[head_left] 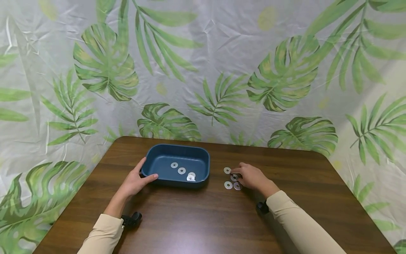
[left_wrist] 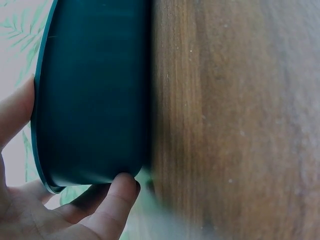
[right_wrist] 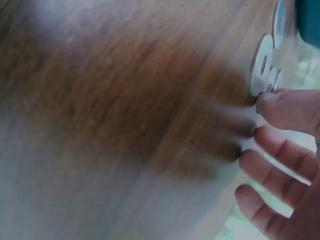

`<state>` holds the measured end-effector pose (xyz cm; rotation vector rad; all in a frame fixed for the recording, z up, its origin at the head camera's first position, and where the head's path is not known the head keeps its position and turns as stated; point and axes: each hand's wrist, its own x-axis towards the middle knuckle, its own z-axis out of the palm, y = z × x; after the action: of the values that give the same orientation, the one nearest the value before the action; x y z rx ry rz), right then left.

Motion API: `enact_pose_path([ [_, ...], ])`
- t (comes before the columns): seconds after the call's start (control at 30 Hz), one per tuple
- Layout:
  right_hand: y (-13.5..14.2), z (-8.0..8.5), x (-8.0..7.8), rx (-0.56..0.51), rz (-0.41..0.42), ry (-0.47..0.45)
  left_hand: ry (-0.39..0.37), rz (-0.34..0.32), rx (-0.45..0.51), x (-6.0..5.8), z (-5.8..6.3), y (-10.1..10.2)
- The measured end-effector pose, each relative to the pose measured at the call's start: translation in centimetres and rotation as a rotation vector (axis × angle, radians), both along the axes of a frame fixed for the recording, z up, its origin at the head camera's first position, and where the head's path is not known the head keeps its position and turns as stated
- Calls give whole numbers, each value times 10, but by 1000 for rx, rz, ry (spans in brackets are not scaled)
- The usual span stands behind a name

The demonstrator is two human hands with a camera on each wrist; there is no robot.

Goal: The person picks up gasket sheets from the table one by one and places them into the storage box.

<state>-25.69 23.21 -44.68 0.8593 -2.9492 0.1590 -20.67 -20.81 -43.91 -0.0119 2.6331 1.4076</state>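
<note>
A blue rectangular tray (head_left: 182,149) stands on the table, with several flat metal washers (head_left: 182,170) lying inside. My left hand (head_left: 134,180) grips its left end, thumb on the near rim and fingers around the outer wall; the left wrist view shows the tray wall (left_wrist: 95,95) between thumb and fingers. Right of the tray, several more washers (head_left: 228,185) lie loose in a small group. My right hand (head_left: 252,177) reaches into this group, index fingertip and thumb at one washer (head_left: 234,177). In the right wrist view the thumb (right_wrist: 290,107) meets the washers' edge while other fingers are loosely bent.
The brown wooden table (head_left: 196,218) has rounded back corners. Behind it hangs a pale curtain (head_left: 222,53) with green leaf prints. A black wrist strap (head_left: 131,219) sits on the left wrist, another black device (head_left: 262,207) on the right.
</note>
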Motion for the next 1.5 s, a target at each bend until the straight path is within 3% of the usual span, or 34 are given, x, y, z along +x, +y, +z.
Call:
enact_pose_path([
  [0.37, 2, 3, -7, -42, 38, -118, -1, -4, -1, 1, -2, -1],
  [0.53, 6, 3, -11, -98, -2, -208, -4, -7, 0, 0, -2, -1],
  [0.83, 8, -4, -11, -208, -1, -182, 2, 0, 19, 0, 0, -1],
  [1.0, 11, -6, -10, -231, 15, -227, -3, -6, 22, 1, -2, -2],
  [1.5, 14, -4, -9, -223, 11, -285, -11, 13, 18, 1, -2, -1],
])
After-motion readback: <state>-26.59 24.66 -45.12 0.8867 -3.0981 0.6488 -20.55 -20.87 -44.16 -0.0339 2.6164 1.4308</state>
